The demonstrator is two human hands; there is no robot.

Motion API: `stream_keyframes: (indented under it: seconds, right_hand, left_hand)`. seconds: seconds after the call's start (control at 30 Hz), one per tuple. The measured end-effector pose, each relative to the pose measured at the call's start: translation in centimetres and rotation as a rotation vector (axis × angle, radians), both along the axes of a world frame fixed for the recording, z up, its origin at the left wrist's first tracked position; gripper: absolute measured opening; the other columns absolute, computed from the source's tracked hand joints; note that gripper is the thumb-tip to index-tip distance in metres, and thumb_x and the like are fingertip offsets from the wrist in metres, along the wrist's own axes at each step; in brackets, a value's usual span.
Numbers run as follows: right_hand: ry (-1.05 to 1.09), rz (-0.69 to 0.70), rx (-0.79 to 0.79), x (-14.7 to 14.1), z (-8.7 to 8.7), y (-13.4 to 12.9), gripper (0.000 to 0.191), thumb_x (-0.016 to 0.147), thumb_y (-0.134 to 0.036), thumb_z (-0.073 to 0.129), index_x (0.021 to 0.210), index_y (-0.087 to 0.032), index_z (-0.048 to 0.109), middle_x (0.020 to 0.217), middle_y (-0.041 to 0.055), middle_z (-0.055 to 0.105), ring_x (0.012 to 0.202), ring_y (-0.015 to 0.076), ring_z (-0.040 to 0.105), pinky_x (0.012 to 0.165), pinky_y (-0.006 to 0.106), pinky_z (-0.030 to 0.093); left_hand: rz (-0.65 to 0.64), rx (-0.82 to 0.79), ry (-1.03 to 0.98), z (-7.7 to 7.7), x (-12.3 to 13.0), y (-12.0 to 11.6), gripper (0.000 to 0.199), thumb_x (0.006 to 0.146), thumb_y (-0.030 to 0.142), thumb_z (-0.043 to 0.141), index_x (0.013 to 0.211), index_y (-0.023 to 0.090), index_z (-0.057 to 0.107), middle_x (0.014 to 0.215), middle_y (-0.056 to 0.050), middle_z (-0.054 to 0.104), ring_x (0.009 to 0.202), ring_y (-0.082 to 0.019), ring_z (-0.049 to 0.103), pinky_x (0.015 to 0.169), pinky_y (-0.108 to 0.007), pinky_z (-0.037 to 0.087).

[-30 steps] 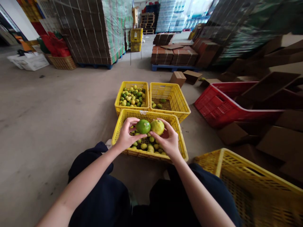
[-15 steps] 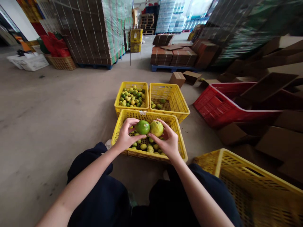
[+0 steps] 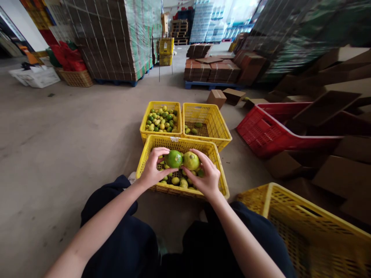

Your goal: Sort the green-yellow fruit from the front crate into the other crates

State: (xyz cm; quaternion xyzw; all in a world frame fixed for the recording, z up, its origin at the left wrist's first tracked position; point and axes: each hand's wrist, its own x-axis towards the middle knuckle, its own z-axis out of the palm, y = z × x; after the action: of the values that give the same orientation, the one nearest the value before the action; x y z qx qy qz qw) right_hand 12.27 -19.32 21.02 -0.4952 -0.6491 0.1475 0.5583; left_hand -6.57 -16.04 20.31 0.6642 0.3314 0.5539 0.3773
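Bright light glared behind bottles (image 3: 199, 24) at the back; boxes (image 3: 342, 170) at right looked dim and blurred; the green fruit (image 3: 173, 159) glinted.

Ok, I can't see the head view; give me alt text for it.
A person's left hand holds a green fruit and the right hand a yellower fruit, above a yellow crate of more fruit. Behind it, the back left crate holds many, the back right crate a few.
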Motion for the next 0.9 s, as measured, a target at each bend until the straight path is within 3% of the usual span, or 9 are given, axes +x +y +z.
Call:
stream_keyframes:
  seconds: [0.13, 0.2, 0.33, 0.43, 0.63, 0.9]
  right_hand:
    - [0.009, -0.004, 0.014, -0.1, 0.0, -0.3, 0.049, 0.07, -0.027, 0.075, 0.118, -0.03, 0.063, 0.121, 0.0047, 0.065, 0.112, 0.0272, 0.06, 0.103, 0.043, 0.046]
    - [0.095, 0.012, -0.053, -0.2, 0.1, -0.1, 0.051, 0.067, -0.028, 0.078, 0.116, -0.028, 0.064, 0.121, 0.0051, 0.065, 0.112, 0.0278, 0.06, 0.101, 0.043, 0.048]
    - [0.505, 0.183, -0.402, -0.2, 0.3, 0.7, 0.062, 0.057, -0.03, 0.084, 0.115, -0.025, 0.063, 0.107, 0.0049, 0.07, 0.096, 0.0274, 0.067, 0.085, 0.043, 0.056]
    - [0.825, 0.278, -0.626, -0.3, 0.4, 1.3, 0.053, 0.054, -0.032, 0.086, 0.101, -0.024, 0.063, 0.089, 0.0008, 0.071, 0.081, 0.0244, 0.069, 0.074, 0.042, 0.059]
    - [1.019, 0.359, -0.72, -0.3, 0.3, 1.6, 0.04, 0.052, -0.029, 0.088, 0.085, -0.022, 0.066, 0.084, -0.0011, 0.069, 0.078, 0.0212, 0.068, 0.07, 0.037, 0.059]
    - [1.138, 0.434, -0.749, 0.0, 0.2, 2.0, 0.035, 0.056, -0.028, 0.083, 0.087, -0.019, 0.069, 0.083, 0.0043, 0.073, 0.078, 0.0244, 0.07, 0.07, 0.038, 0.058]
  left_hand:
    - [-0.013, -0.024, -0.027, 0.1, 0.0, -0.1, 0.049, 0.061, 0.025, 0.084, 0.103, 0.024, 0.059, 0.117, -0.008, 0.056, 0.115, -0.023, 0.052, 0.088, -0.03, 0.05]
    - [-0.035, -0.11, -0.084, 0.2, 0.0, 0.1, 0.052, 0.058, 0.024, 0.085, 0.103, 0.023, 0.059, 0.118, -0.008, 0.057, 0.113, -0.022, 0.053, 0.088, -0.03, 0.049]
    - [-0.189, -0.513, -0.279, 0.3, 0.0, 1.3, 0.053, 0.058, 0.031, 0.085, 0.102, 0.019, 0.059, 0.11, -0.007, 0.061, 0.103, -0.022, 0.06, 0.092, -0.034, 0.049]
    - [-0.308, -0.804, -0.426, 0.0, 0.1, 2.1, 0.042, 0.064, 0.034, 0.082, 0.095, 0.016, 0.06, 0.098, -0.006, 0.067, 0.091, -0.02, 0.065, 0.089, -0.035, 0.051]
    - [-0.248, -1.115, -0.694, -0.2, 0.4, 2.4, 0.008, 0.081, 0.018, 0.065, 0.087, 0.014, 0.062, 0.085, -0.006, 0.07, 0.076, -0.013, 0.067, 0.076, -0.023, 0.055]
    - [-0.275, -1.134, -0.801, -0.1, 0.6, 2.4, 0.013, 0.084, 0.014, 0.054, 0.092, 0.012, 0.064, 0.085, -0.008, 0.07, 0.081, -0.016, 0.068, 0.079, -0.027, 0.057]
